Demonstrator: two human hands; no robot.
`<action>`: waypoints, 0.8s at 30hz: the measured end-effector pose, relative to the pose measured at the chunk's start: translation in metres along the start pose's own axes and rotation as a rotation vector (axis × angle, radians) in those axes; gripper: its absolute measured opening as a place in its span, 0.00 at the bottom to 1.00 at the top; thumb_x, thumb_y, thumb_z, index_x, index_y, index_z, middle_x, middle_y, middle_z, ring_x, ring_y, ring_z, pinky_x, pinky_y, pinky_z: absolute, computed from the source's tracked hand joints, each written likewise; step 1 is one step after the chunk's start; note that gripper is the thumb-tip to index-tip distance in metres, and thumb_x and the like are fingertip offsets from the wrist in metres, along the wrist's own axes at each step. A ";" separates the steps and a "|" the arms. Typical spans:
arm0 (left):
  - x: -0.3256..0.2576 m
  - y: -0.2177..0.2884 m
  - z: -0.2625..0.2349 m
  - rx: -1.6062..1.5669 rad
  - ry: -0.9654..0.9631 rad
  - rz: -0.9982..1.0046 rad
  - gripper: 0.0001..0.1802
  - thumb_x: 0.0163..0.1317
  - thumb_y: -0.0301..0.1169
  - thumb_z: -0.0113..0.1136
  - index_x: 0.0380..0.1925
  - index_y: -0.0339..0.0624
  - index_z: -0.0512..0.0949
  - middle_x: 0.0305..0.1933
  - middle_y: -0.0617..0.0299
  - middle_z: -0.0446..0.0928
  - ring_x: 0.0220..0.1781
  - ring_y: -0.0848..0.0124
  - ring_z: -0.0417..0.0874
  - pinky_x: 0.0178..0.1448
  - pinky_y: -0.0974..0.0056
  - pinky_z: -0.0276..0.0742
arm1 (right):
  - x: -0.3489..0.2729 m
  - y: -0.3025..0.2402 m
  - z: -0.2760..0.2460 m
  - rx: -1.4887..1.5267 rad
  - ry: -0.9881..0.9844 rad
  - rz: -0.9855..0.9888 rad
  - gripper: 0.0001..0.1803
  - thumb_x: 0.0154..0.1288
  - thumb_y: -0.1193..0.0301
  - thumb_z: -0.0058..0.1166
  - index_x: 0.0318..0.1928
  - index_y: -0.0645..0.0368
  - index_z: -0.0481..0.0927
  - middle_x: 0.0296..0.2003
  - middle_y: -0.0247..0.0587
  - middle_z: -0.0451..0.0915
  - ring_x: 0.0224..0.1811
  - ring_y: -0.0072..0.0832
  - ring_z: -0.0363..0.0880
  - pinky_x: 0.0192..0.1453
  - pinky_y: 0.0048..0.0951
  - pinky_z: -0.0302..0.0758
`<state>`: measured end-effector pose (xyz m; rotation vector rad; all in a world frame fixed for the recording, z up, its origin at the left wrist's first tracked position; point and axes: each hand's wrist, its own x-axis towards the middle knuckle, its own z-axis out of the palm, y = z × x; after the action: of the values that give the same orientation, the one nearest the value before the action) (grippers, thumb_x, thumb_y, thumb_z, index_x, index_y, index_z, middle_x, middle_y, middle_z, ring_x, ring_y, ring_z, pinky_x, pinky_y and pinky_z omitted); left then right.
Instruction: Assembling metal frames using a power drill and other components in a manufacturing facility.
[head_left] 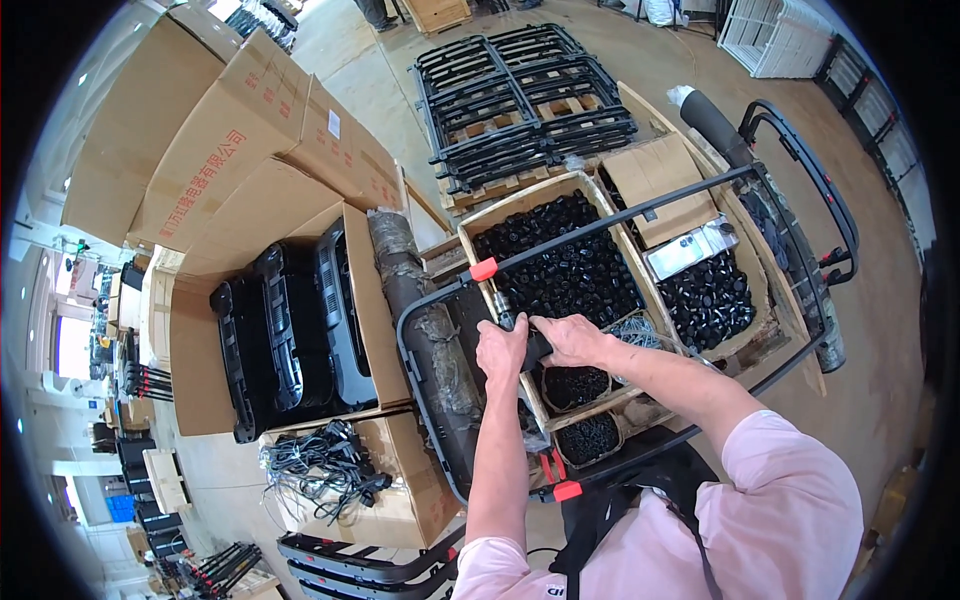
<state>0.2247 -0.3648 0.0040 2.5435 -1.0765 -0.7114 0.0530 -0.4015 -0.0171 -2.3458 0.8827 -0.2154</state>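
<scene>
A black power drill [537,349] is between my two hands, its chuck end pointing toward a red corner piece [484,269] on a black tubular metal frame [610,222]. My right hand [570,341] is closed around the back of the drill. Closed near its front, by the frame's side bar, is my left hand [501,346]; its fingertips are partly hidden. The frame lies tilted across wooden bins and a wrapped roller [440,345]. Another red piece [567,490] sits at its near corner.
Wooden bins hold black caps [560,250], more black caps [708,300] and small dark fasteners [588,438]. A phone-like slab [690,250] lies on the right bin. At left, an open carton [185,350] holds black mouldings; cables [330,470] lie nearer. Stacked frames [520,100] stand beyond.
</scene>
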 end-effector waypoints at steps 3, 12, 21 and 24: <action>0.001 0.001 -0.001 -0.006 -0.003 0.004 0.46 0.61 0.66 0.66 0.53 0.27 0.75 0.50 0.28 0.85 0.57 0.37 0.87 0.64 0.44 0.81 | 0.002 -0.002 -0.002 0.008 0.010 -0.013 0.47 0.52 0.59 0.77 0.67 0.69 0.70 0.47 0.61 0.87 0.51 0.54 0.88 0.54 0.49 0.85; 0.003 0.006 0.003 0.002 0.008 0.013 0.45 0.61 0.67 0.66 0.53 0.30 0.76 0.52 0.30 0.85 0.59 0.36 0.86 0.65 0.42 0.80 | 0.003 0.003 -0.003 -0.054 -0.007 -0.012 0.37 0.53 0.61 0.75 0.61 0.63 0.75 0.47 0.52 0.84 0.50 0.53 0.87 0.53 0.51 0.85; 0.020 -0.014 0.008 0.149 0.010 0.014 0.45 0.59 0.70 0.65 0.48 0.31 0.80 0.50 0.32 0.86 0.58 0.37 0.87 0.64 0.43 0.81 | 0.003 -0.029 0.029 -0.016 0.216 0.086 0.23 0.55 0.75 0.63 0.54 0.62 0.81 0.54 0.50 0.78 0.52 0.48 0.84 0.53 0.50 0.77; 0.022 -0.015 0.012 0.120 0.016 0.082 0.43 0.61 0.67 0.66 0.46 0.29 0.82 0.47 0.33 0.87 0.55 0.40 0.88 0.62 0.45 0.81 | 0.000 -0.031 0.036 -0.095 0.214 0.143 0.22 0.55 0.74 0.64 0.52 0.61 0.82 0.51 0.46 0.77 0.50 0.42 0.84 0.52 0.45 0.75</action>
<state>0.2403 -0.3714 -0.0200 2.5820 -1.2454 -0.6218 0.0820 -0.3655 -0.0276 -2.3648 1.1822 -0.3775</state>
